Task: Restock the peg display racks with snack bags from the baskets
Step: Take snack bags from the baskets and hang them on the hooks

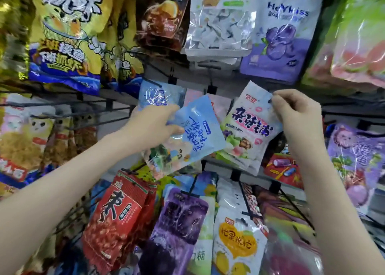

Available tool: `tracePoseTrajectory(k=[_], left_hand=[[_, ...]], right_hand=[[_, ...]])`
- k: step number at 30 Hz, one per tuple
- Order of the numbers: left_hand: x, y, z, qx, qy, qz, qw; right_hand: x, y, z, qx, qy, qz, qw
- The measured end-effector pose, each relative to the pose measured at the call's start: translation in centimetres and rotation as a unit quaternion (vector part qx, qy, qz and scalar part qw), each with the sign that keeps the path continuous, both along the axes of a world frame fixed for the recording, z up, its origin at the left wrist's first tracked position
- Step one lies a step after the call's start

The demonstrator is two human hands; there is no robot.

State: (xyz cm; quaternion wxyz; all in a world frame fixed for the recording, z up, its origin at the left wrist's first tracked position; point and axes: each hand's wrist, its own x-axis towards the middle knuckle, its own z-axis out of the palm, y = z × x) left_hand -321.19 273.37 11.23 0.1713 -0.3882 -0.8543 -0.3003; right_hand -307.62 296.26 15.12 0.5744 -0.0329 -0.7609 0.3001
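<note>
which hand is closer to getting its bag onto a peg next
Right, likely. The right hand pinches the white bag at its top corner, hanging nearly upright. The left hand grips the blue bag by its side, strongly tilted, so it needs turning first.

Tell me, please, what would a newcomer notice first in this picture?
At the centre, the left grip holds a tilted light blue bag, and the right grip pinches the top corner of a white bag. Large yellow bags hang at the upper left.
</note>
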Motion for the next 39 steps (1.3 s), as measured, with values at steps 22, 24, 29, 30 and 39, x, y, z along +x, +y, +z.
tracePoseTrajectory(k=[22,24,29,30,39], left_hand=[[-5.4,0.3,0.1,0.087,-0.022,-0.066,0.994],[-5.4,-0.5,-0.2,0.108,-0.026,-0.061,0.992],[-7.0,-4.4,-1.1,0.178,-0.062,-0.096,0.977],[-7.2,-5.2,-1.1,0.193,-0.081,-0.105,0.972],[-6.8,-9.3,-1.2,0.304,-0.184,-0.179,0.918]], right_hand=[[-4.2,1.1,-0.3,0.043,-0.052,-0.247,0.967],[-4.2,0.1,-1.0,0.072,-0.016,-0.320,0.944],[-3.3,-6.2,-5.1,0.126,0.119,-0.286,0.942],[-3.7,-7.5,-5.8,0.132,0.105,-0.222,0.960],[-8.1,-13.7,-4.6,-0.007,-0.302,0.233,0.924]])
